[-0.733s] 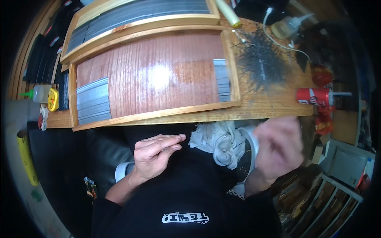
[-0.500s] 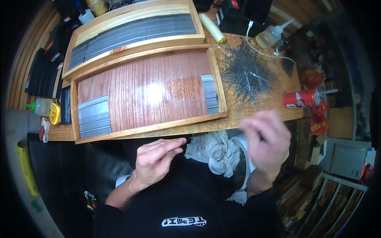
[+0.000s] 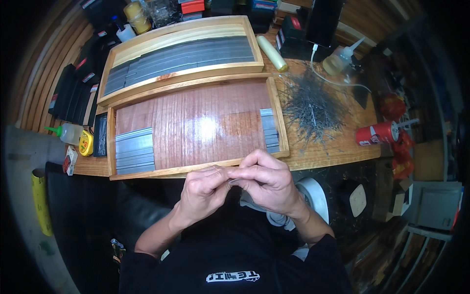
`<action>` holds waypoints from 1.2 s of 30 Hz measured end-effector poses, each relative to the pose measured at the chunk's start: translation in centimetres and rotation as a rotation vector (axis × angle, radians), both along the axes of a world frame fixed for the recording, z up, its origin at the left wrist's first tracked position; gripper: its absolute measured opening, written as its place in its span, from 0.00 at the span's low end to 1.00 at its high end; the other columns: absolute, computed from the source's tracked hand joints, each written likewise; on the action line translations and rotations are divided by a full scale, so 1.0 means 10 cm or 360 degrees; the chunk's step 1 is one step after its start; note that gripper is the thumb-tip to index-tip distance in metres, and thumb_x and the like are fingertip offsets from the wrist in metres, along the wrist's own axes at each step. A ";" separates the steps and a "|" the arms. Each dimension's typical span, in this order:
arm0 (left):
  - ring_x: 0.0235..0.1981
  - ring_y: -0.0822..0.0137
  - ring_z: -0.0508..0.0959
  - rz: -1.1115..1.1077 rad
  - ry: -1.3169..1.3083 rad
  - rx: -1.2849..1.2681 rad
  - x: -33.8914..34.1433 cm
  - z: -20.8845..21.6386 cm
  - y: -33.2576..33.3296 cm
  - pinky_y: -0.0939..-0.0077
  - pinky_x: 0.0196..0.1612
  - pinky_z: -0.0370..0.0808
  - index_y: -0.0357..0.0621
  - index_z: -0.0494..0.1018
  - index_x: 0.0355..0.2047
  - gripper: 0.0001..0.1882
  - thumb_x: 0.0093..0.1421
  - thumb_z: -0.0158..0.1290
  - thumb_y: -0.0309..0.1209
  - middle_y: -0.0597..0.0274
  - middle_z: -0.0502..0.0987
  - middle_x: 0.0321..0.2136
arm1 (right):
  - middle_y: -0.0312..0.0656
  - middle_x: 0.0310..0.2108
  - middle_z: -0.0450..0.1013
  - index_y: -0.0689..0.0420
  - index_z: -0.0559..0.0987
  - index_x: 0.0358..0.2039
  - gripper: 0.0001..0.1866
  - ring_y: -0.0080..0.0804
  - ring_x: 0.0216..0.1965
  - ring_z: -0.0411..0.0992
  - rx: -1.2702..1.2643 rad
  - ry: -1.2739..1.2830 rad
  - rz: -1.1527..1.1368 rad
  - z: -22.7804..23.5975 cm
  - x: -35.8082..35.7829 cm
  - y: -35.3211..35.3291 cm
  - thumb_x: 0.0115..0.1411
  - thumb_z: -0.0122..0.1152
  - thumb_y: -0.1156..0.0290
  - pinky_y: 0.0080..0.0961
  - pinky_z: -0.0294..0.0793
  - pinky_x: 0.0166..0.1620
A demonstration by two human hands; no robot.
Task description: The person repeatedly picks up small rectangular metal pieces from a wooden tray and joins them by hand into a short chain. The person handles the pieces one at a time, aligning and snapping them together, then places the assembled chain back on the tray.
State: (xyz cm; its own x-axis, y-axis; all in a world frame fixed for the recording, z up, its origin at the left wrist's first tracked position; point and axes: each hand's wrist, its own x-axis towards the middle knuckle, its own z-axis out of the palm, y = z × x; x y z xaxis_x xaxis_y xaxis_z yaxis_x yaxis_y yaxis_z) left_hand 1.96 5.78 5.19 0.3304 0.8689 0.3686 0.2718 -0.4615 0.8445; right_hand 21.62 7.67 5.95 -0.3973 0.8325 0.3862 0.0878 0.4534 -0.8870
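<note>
Just in front of a shallow wooden tray point(image 3: 196, 171), my left hand point(image 3: 201, 193) and my right hand point(image 3: 271, 185) meet, thumbs and fingertips pinched together. A sliver of something thin and greyish shows between the fingertips; the rest is hidden by the fingers. Flat grey strips point(image 3: 134, 149) lie stacked side by side at the tray's left end. A narrower group of grey strips point(image 3: 270, 131) lies against its right end, with the bare reddish wood bottom between. Right of the tray, a tangled heap of thin grey wire-like pieces point(image 3: 316, 105) rests on the table.
Behind stands a second wooden tray point(image 3: 181, 75) with rows of grey strips. A pale roll point(image 3: 272, 53), a squeeze bottle point(image 3: 338, 60), a white cable point(image 3: 323, 75) and a red can point(image 3: 377, 134) are on the right. A yellow tape measure point(image 3: 86, 143) sits left. A cloth point(image 3: 279, 219) hangs below my right hand.
My right hand has come in from the right, near the table edge, to meet my left hand. The view has shifted, so the trays appear lower and further right.
</note>
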 end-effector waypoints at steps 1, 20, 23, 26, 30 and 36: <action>0.33 0.55 0.87 0.0005 -0.0057 -0.0002 0.00 -0.03 0.00 0.71 0.36 0.82 0.31 0.83 0.41 0.12 0.55 0.64 0.14 0.47 0.86 0.33 | 0.38 0.34 0.76 0.61 0.88 0.41 0.14 0.23 0.35 0.76 0.0006 -0.0023 -0.0028 0.03 -0.01 0.00 0.53 0.76 0.83 0.19 0.75 0.34; 0.36 0.67 0.87 -0.0271 -0.0704 -0.1809 -0.22 -0.59 -0.40 0.79 0.40 0.83 0.35 0.83 0.45 0.09 0.68 0.61 0.27 0.58 0.87 0.37 | 0.34 0.28 0.78 0.65 0.86 0.42 0.07 0.13 0.25 0.70 -0.1646 0.0526 -0.0070 -0.68 -0.22 -0.58 0.66 0.68 0.77 0.14 0.69 0.28; 0.32 0.67 0.86 -0.0179 -0.0354 -0.1351 -0.21 -0.49 -0.53 0.78 0.34 0.80 0.32 0.83 0.42 0.08 0.66 0.62 0.24 0.52 0.86 0.32 | 0.34 0.31 0.78 0.62 0.87 0.41 0.07 0.15 0.28 0.72 -0.1053 0.0342 -0.0089 -0.67 -0.20 -0.60 0.62 0.72 0.79 0.17 0.70 0.30; 0.26 0.60 0.86 -0.0064 0.0013 -0.0809 -0.20 -0.41 -0.56 0.73 0.27 0.78 0.31 0.82 0.38 0.05 0.61 0.62 0.20 0.45 0.83 0.26 | 0.37 0.32 0.77 0.60 0.88 0.38 0.08 0.22 0.31 0.74 -0.0772 0.0061 -0.0098 -0.51 -0.19 -0.57 0.57 0.74 0.80 0.19 0.72 0.33; 0.25 0.56 0.85 -0.0019 -0.0025 -0.0637 -0.18 -0.49 -0.59 0.73 0.27 0.77 0.31 0.82 0.36 0.04 0.60 0.61 0.17 0.46 0.83 0.26 | 0.38 0.32 0.76 0.60 0.89 0.37 0.08 0.25 0.32 0.75 -0.0614 0.0030 -0.0056 -0.52 -0.20 -0.56 0.56 0.75 0.79 0.21 0.73 0.34; 0.21 0.58 0.82 -0.0019 -0.0047 -0.0633 -0.18 -0.48 -0.60 0.71 0.24 0.74 0.32 0.80 0.31 0.01 0.59 0.61 0.17 0.49 0.79 0.21 | 0.37 0.32 0.75 0.60 0.89 0.37 0.08 0.25 0.32 0.75 -0.0542 0.0035 -0.0012 -0.50 -0.18 -0.55 0.56 0.76 0.80 0.21 0.73 0.34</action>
